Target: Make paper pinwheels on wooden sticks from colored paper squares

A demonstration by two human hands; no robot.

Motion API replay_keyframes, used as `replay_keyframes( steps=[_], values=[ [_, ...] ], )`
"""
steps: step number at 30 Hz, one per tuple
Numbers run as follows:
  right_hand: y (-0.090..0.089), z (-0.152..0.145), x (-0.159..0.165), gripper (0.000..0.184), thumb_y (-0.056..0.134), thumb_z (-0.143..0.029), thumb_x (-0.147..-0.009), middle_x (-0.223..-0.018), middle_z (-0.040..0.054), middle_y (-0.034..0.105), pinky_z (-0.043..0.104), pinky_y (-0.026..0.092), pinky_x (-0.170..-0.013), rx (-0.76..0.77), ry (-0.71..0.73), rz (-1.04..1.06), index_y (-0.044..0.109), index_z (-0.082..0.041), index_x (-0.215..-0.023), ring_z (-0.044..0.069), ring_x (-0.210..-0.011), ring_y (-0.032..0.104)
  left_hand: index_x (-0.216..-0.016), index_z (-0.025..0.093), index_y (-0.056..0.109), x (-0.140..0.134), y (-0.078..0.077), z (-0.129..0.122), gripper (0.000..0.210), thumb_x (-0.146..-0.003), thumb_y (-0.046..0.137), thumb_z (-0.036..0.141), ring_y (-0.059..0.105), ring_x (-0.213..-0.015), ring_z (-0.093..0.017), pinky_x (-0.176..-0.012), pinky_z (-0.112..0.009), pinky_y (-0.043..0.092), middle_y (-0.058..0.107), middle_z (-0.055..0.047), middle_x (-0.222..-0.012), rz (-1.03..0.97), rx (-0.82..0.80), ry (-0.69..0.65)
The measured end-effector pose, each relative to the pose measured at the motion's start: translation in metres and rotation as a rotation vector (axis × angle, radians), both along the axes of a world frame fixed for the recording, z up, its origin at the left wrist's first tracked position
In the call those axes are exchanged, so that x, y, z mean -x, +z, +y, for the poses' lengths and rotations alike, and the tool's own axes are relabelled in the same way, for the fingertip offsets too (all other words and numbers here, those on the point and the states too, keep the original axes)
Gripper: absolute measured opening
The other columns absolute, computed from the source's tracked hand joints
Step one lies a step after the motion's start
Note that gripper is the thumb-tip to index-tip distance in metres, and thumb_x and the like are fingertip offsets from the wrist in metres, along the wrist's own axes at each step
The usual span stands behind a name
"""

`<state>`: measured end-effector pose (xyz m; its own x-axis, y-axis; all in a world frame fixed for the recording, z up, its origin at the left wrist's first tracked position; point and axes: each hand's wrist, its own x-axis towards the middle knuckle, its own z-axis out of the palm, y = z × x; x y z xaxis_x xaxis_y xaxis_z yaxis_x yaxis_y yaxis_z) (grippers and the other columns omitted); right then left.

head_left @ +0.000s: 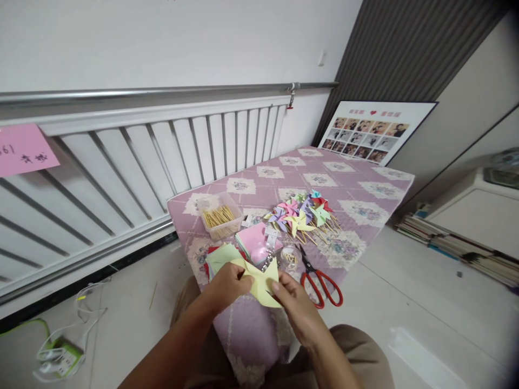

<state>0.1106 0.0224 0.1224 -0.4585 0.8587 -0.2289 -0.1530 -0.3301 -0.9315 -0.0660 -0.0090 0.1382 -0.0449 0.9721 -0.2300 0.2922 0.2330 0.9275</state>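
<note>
Between my hands is a sheet of pale yellow paper with slits cut in from its corners. My left hand pinches its left side between thumb and fingers. On the right, the thumb and fingers of my right hand grip another part of the same sheet. Just beyond lie a stack of coloured paper, pink paper sheets and a small round clear container with small pieces inside. Scissors with red handles rest to the right of my right hand.
A clear plastic box of wooden sticks stands at the back left of the cloth-covered table. Several finished paper pinwheels lie in a heap to its right. Behind the table are a white radiator and a photo board.
</note>
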Motion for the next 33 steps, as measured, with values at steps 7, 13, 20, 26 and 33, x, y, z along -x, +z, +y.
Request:
replay_keyframes(
  steps=[7, 13, 20, 26, 33],
  values=[
    [-0.009, -0.002, 0.024, 0.037, 0.08, -0.044, -0.062, -0.073, 0.0045, 0.074, 0.029, 0.047, -0.059, 0.086, 0.013, -0.029, 0.072, -0.016, -0.086, 0.019, -0.06, 0.064, -0.054, 0.02, 0.037, 0.007, 0.011, 0.002, 0.018, -0.068, 0.048, 0.022, 0.028, -0.05, -0.008, -0.045, -0.024, 0.02, 0.032, 0.006, -0.053, 0.174, -0.034, -0.108],
    [-0.012, 0.001, 0.031, 0.028, 0.079, -0.037, -0.058, -0.064, 0.0023, 0.072, 0.028, 0.046, -0.055, 0.037, -0.055, -0.124, 0.07, -0.017, -0.075, 0.019, -0.056, 0.063, -0.056, 0.019, 0.04, 0.012, 0.016, 0.006, 0.012, -0.065, 0.047, 0.019, 0.03, -0.05, -0.009, -0.045, -0.024, 0.021, 0.035, 0.006, -0.053, 0.201, -0.044, -0.172],
    [-0.007, -0.002, 0.034, 0.015, 0.071, -0.028, -0.062, -0.055, -0.0019, 0.067, 0.024, 0.041, -0.048, -0.018, -0.131, -0.201, 0.065, -0.018, -0.071, 0.016, -0.049, 0.057, -0.053, 0.02, 0.031, 0.015, 0.016, 0.014, 0.022, -0.066, 0.049, 0.018, 0.026, -0.049, -0.008, -0.045, -0.025, 0.017, 0.028, 0.007, -0.052, 0.233, -0.06, -0.215],
    [-0.015, 0.0, 0.041, 0.022, 0.072, -0.03, -0.061, -0.068, 0.0035, 0.074, 0.026, 0.047, -0.052, 0.082, -0.308, -0.15, 0.067, -0.016, -0.078, 0.02, -0.057, 0.065, -0.073, 0.018, 0.053, 0.01, 0.018, 0.002, 0.004, -0.074, 0.052, 0.022, 0.047, -0.065, -0.012, -0.059, -0.022, 0.035, 0.053, 0.002, -0.072, -0.022, -0.24, 0.185],
    [-0.025, 0.004, 0.042, 0.024, 0.073, -0.035, -0.064, -0.065, 0.0037, 0.073, 0.027, 0.047, -0.049, 0.125, -0.403, -0.023, 0.067, -0.015, -0.077, 0.02, -0.053, 0.065, -0.062, 0.017, 0.052, -0.019, -0.008, -0.033, 0.012, -0.068, 0.061, 0.022, 0.034, -0.05, -0.008, -0.049, -0.022, 0.024, 0.042, 0.006, -0.052, -0.319, 0.042, 0.141]
  ],
)
